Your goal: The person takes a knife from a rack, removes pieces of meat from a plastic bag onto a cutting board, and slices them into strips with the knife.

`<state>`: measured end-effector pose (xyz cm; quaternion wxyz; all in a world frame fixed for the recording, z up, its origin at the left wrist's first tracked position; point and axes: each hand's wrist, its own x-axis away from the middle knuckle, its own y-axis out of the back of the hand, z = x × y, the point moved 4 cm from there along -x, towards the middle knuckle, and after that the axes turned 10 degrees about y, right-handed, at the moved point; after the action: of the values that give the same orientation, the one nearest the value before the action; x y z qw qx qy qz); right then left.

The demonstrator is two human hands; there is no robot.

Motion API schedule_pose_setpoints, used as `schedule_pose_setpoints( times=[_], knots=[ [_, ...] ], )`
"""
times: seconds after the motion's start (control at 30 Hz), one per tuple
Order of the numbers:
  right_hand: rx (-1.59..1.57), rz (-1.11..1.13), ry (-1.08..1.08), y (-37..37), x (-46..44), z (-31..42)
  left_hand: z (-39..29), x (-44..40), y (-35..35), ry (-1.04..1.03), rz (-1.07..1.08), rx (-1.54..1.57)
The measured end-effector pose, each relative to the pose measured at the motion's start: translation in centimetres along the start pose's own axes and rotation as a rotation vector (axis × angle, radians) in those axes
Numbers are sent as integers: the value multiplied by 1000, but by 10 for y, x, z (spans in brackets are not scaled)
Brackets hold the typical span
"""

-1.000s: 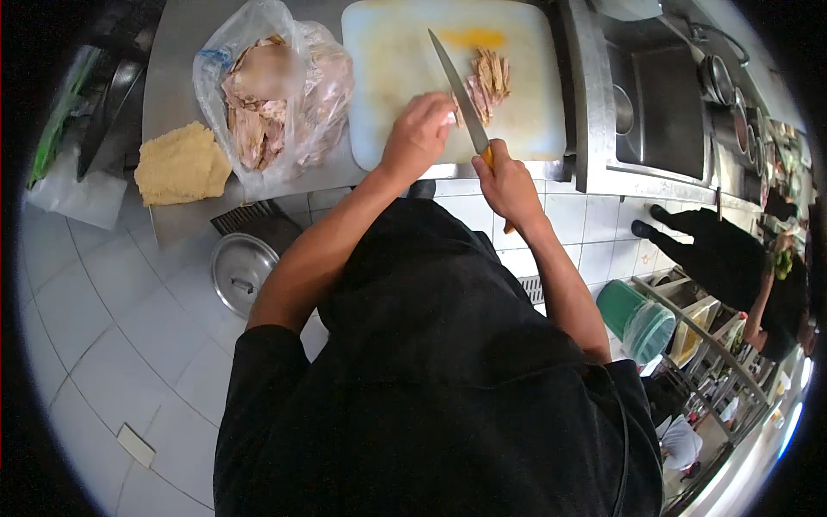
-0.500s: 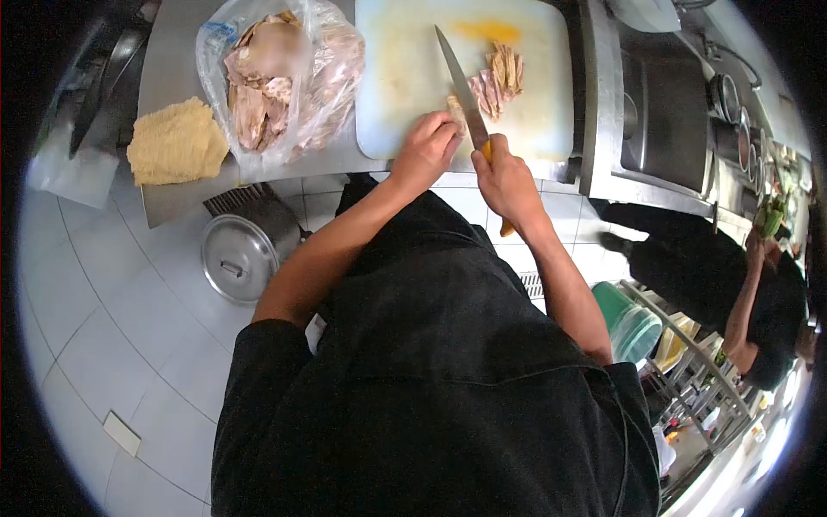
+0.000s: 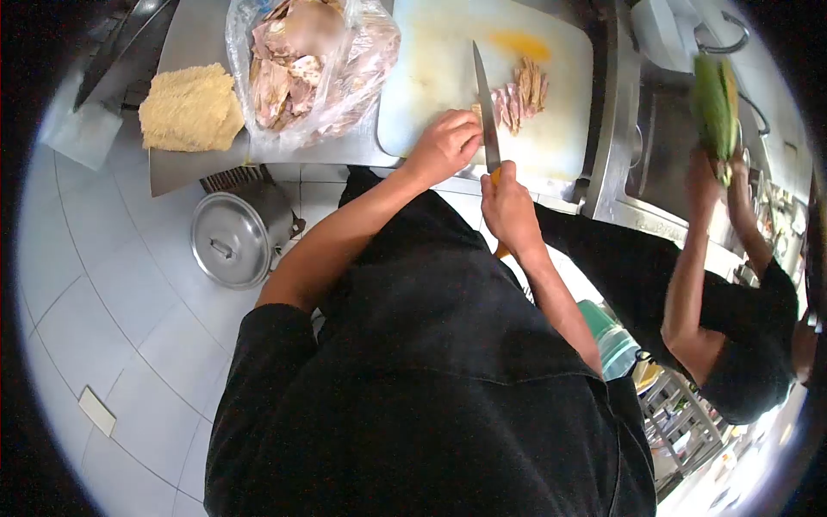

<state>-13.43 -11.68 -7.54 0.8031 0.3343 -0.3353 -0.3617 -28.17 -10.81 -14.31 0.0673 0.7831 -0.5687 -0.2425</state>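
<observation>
My right hand (image 3: 510,207) is wrapped round the yellow handle of a long kitchen knife (image 3: 485,99), its blade pointing away over the white cutting board (image 3: 413,60). Close by on the left, my left hand (image 3: 448,148) has its fingers curled onto a small piece of meat (image 3: 476,110) against the blade, mostly hidden by the fingers. Right of the blade lie several cut meat strips (image 3: 523,95). A clear plastic bag (image 3: 366,60) full of cooked-looking meat pieces (image 3: 280,77) sits left of the board.
A folded tan cloth (image 3: 191,108) lies at the counter's left corner. Below it stands a lidded metal pot (image 3: 228,239) on the tiled floor. At right, a co-worker (image 3: 732,336) holds green leafy produce (image 3: 717,108) near the sink (image 3: 659,146). Green tubs (image 3: 612,340) stand behind my right elbow.
The view has shifted, so the counter items sit further right. The co-worker has come closer on my right and raised the green produce by the sink. My hands stay at the knife and meat.
</observation>
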Motion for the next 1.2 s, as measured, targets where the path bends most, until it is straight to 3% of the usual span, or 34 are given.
schedule_pose_setpoints(
  times=[0.2, 0.37, 0.47, 0.57, 0.73, 0.83, 1.03, 1.2],
  knots=[
    [21, 74, -76, 12, 1, 11, 1, 1, 0, 28, 48, 16],
    [92, 22, 36, 11, 1, 7, -2, 16, 9, 3, -111, 2],
    [112, 10, 94, 12, -5, 17, -7, 30, 28, 175, -29, -17],
    [113, 4, 126, 8, -9, 21, -17, 39, 54, 239, -102, -47],
    [91, -9, 137, 10, -10, 34, -30, 42, 90, 347, -31, -15],
    [-12, -29, 7, 5, -9, 34, -32, 45, 109, 354, 58, -34],
    [-28, -147, -96, 19, 18, 68, -27, 47, 120, 233, 137, -38],
    [-102, -337, -130, 8, 44, 44, -35, 27, 83, 6, 292, -105]
  ],
)
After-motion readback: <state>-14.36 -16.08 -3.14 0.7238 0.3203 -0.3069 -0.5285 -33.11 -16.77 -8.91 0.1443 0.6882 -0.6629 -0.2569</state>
